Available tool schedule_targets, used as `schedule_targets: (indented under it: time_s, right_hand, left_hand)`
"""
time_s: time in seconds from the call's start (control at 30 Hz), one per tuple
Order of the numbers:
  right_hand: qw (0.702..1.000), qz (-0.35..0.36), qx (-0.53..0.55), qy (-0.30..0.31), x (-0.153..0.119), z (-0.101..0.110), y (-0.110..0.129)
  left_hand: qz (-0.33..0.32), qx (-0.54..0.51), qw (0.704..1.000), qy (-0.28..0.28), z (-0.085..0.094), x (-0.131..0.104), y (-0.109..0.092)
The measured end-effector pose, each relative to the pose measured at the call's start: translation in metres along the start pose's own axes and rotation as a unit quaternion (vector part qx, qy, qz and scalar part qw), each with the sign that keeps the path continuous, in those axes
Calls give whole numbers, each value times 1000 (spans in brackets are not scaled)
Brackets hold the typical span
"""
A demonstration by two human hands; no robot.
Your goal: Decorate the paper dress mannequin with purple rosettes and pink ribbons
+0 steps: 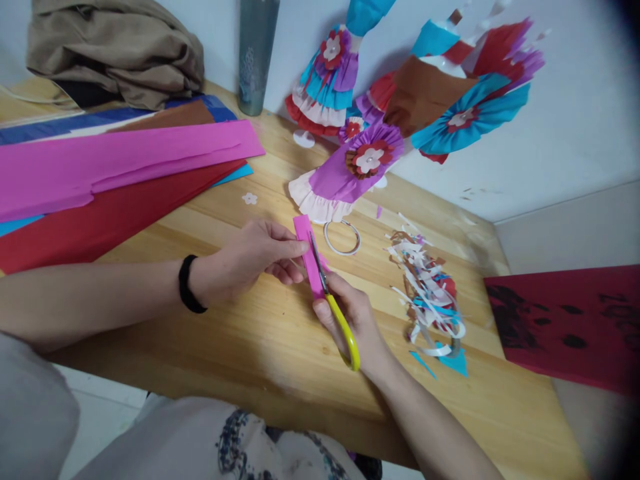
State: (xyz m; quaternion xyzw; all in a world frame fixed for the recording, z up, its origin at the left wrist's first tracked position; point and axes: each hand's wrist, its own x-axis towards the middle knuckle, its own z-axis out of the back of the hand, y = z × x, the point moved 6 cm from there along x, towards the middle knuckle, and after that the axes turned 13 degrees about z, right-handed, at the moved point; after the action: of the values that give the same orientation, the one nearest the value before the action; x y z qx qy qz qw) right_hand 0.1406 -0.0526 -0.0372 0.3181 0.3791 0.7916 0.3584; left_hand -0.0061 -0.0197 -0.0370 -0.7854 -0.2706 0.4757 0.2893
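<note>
A folded strip of pink crepe paper (pixel 311 263) is pinched between the thumb and fingers of my left hand (pixel 260 252), which wears a black wristband. Yellow-handled scissors (pixel 344 333) are in my right hand (pixel 357 320), their dark blades lying along the strip's right side. Just beyond the strip is a roll of white tape (pixel 343 238) lying flat. A small pale paper flower (pixel 249 199) rests on the table to the upper left of my left hand.
Several paper-dressed figures (pixel 370 160) stand against the wall. Paper scraps (pixel 430 293) are heaped at right. Pink paper (pixel 125 163) and red paper (pixel 135 223) sheets cover the left, near a brown cloth (pixel 115 50) and a tall bottle (pixel 257 57). A dark red bag (pixel 570 327) is at far right.
</note>
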Motion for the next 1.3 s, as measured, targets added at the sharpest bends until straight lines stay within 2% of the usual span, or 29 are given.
schedule_targets:
  time_s: [0.57,0.87,1.1,1.3]
  right_hand:
    - [1000,0,-7,-6,-4,-1,-3]
    - [999,-29,19,5,-7,-3,-9]
    - [997,-21,67,25,-7,-3,-9]
    - [999,-11,37,28,-8,-3,-8]
  left_hand:
    - [0,7,999,32,0,1,-1]
    - [-34,12,999,-18,5,-1,-12]
    - [-26,9,1000,-12,5,1,-10]
    - [-26,8,1000,2,2,1,-4]
